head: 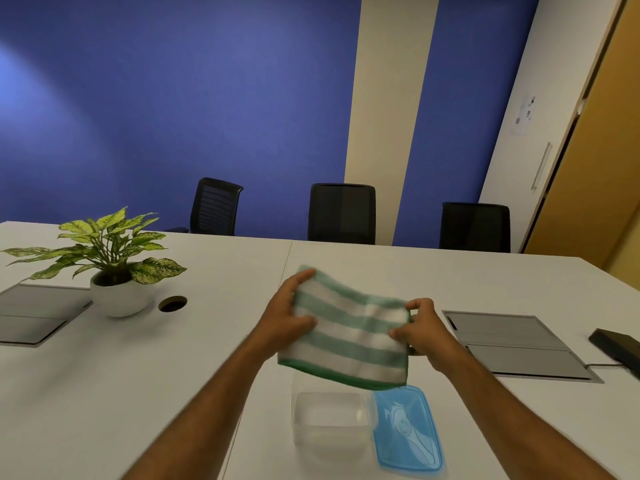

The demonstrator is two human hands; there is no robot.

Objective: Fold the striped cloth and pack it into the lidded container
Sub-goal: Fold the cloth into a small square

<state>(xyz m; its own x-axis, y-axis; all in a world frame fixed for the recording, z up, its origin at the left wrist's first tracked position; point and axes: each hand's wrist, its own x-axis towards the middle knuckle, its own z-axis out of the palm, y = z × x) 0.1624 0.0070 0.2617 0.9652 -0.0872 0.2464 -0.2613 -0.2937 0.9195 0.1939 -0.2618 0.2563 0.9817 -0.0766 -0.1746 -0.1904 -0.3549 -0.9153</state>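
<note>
We held the striped cloth (348,336) up in the air with both hands, above the tabletop (138,375). It was already folded into a small, thick rectangle with green and white stripes. Our left hand (289,315) gripped its left side, with the fingers (299,277) curled over the top edge and the thumb pressed on the front. Our right hand (424,332) pinched the right edge between the thumb and the fingers.

The clear container (329,422) sat open on the tabletop, just under the cloth and a little closer to us. Its blue lid (407,433) lay flat right beside it, on the right.

We think the folding was nearly done, and the packing step was just starting. The cloth looked a bit wider than the box, so it might need one more fold, or a squeeze. Next, the cloth should come down and toward us, right over the opening. Then it should be pushed in flat, so no edge sticks out over the rim. After that the lid could go on.
</note>
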